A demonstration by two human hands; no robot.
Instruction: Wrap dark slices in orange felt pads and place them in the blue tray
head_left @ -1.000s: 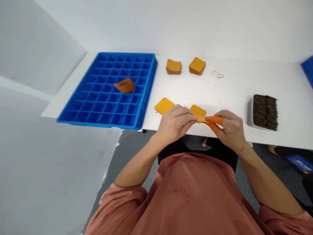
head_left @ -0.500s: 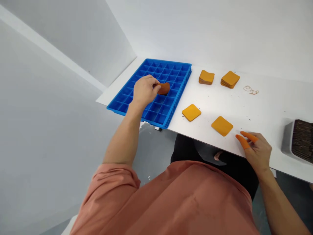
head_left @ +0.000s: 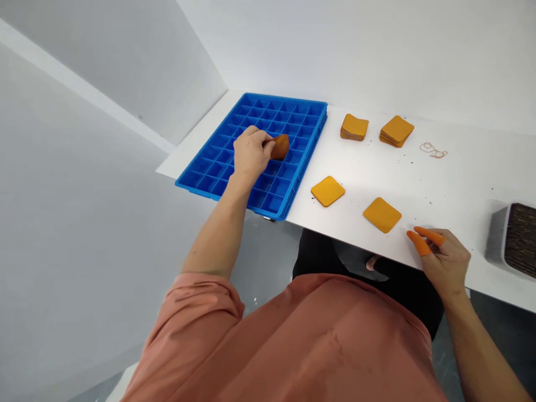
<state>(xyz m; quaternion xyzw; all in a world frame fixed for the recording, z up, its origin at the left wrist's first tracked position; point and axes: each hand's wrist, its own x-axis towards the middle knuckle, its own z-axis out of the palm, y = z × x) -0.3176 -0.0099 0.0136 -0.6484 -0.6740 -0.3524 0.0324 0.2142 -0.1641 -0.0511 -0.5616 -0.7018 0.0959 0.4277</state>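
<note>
My left hand [head_left: 252, 152] is over the blue divided tray [head_left: 305, 162], its fingers pinching an orange-brown piece [head_left: 281, 147] that sits curved in or just above a compartment. By the table's front edge, my right hand [head_left: 444, 254] has orange covers on two fingertips; thumb and finger are apart with nothing between them. A flat yellow-orange square [head_left: 382, 215] lies just left of it. Another yellow-orange square [head_left: 328, 191], looking slightly thicker, lies nearer the tray.
Two stacks of similar squares, the left stack [head_left: 354, 127] and the right stack [head_left: 396, 131], stand at the back. A tangled thin band [head_left: 433, 150] lies beside them. A container of dark pieces [head_left: 520, 240] is at the far right.
The piece in my left hand now stands more upright and looks more folded over the tray. My right hand has hardly moved; the view has shifted slightly.
</note>
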